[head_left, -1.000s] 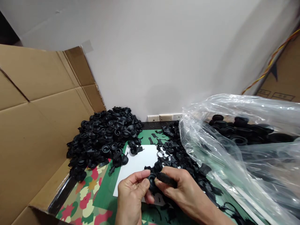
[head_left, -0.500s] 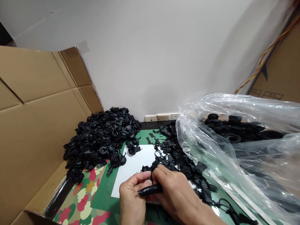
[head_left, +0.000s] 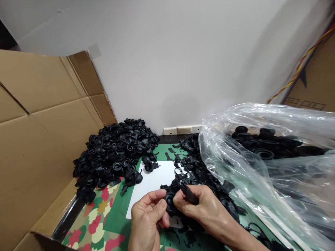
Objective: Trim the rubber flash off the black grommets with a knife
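Well to the left of the paper [head_left: 151, 181], a brown box [head_left: 49, 115] stands with its panels up. Between it and the paper lies a sheet [head_left: 96, 226] of red, green and cream shapes, with a heap [head_left: 115, 153] of black parts beyond, left of the paper's far end. The green mat [head_left: 115, 219] shows along the paper's left side and beneath it.

Over the paper's near end, the left hand [head_left: 148, 214] has thumb and forefinger pinched together on the left edge of a round black part [head_left: 170, 203], its other fingers curled. The part is above the paper's near end, between both hands; ribbed black pieces show just past it, joined or separate I cannot tell.

Past the paper's far edge, sockets [head_left: 181, 130] sit low on the wall. Right of the part, the right hand [head_left: 202, 205] is closed round a dark tool [head_left: 190, 194], thumb and fingertips at the part's right edge.

Scraps [head_left: 196, 169] cover the paper's right side; farther right, a clear bag [head_left: 235, 167] holds black rings [head_left: 264, 154].
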`<state>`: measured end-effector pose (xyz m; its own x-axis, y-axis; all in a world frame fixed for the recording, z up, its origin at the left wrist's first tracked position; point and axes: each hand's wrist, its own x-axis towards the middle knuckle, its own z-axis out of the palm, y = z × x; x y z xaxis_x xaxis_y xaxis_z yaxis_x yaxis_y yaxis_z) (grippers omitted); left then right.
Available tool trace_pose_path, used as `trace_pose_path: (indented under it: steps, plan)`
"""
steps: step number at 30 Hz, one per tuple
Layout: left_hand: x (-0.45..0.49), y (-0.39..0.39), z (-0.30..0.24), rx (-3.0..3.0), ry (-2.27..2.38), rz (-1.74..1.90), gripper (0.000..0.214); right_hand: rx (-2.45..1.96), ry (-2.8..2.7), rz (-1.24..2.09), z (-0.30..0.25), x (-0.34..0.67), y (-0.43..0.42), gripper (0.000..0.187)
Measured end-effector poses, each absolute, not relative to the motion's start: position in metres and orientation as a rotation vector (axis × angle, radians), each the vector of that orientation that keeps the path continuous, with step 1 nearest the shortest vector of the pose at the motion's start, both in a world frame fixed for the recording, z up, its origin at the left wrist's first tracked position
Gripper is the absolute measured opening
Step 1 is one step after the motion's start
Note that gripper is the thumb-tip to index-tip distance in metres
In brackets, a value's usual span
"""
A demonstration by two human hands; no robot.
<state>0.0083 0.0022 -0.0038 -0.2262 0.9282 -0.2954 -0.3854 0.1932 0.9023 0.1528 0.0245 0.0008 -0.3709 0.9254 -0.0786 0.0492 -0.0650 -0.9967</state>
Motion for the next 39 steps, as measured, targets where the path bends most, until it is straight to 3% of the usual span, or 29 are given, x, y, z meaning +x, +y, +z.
trace_pose_path:
  steps: [20,29,39]
  plan:
    - [0.012,0.004,0.0,0.672,1.314,1.333,0.024,-1.184,-1.412,1.506,0.0,0.149,0.026,0.007]
    - [0.008,0.004,-0.001,0.642,1.282,1.269,0.026,-1.225,-1.349,1.613,0.007,0.152,0.029,0.016]
    - [0.009,0.006,0.004,0.689,1.297,1.22,0.023,-1.197,-1.378,1.621,0.012,0.153,0.03,0.011]
